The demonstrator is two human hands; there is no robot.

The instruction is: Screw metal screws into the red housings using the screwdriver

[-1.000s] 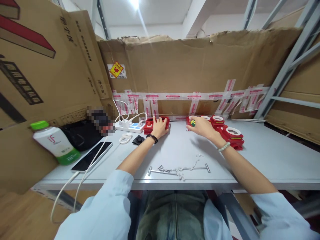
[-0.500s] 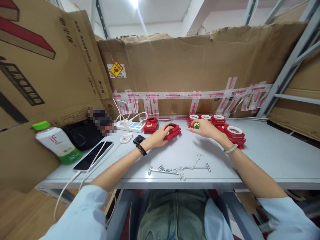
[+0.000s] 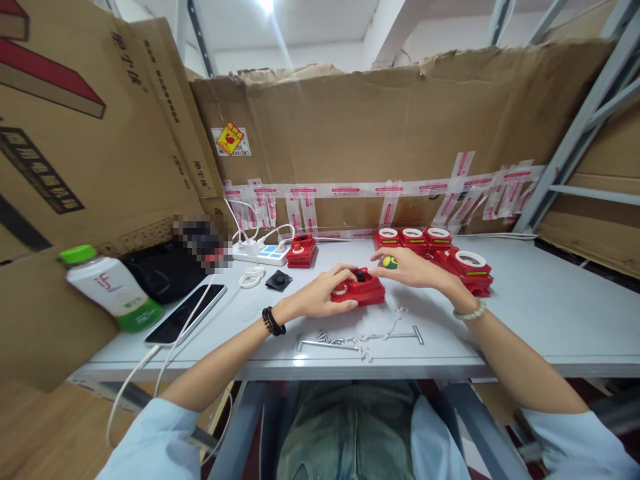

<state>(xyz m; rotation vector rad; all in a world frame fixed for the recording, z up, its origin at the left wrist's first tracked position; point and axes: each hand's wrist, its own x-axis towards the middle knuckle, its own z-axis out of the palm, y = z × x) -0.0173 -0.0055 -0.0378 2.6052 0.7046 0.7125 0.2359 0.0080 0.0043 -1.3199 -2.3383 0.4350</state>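
My left hand [image 3: 325, 291] is closed round a red plastic block [image 3: 369, 292] with a black knob on top and a white ring by my fingers. The block is on or just above the table, behind the loose screws. Just to its right hovers my right hand [image 3: 417, 268], fingers stretched out and apart, tips close to the block. A small round green-and-yellow piece [image 3: 390, 263] shows at those fingers; whether it is worn or held is unclear. Behind my right hand stand several red blocks with white rings [image 3: 470, 260].
Another red block [image 3: 301, 252] stands by the white power strip [image 3: 260, 251]. A black square piece [image 3: 279, 281] and a coiled white cable [image 3: 252, 276] lie nearby. Metal T-bars with cord [image 3: 327, 345] and screws [image 3: 325, 336] lie in front. A phone [image 3: 186, 315] and bottle [image 3: 111, 290] are left.
My left hand has brought the red block right and nearer to me, uncovering the black square piece. My right hand has come slightly toward me, away from the ringed blocks.
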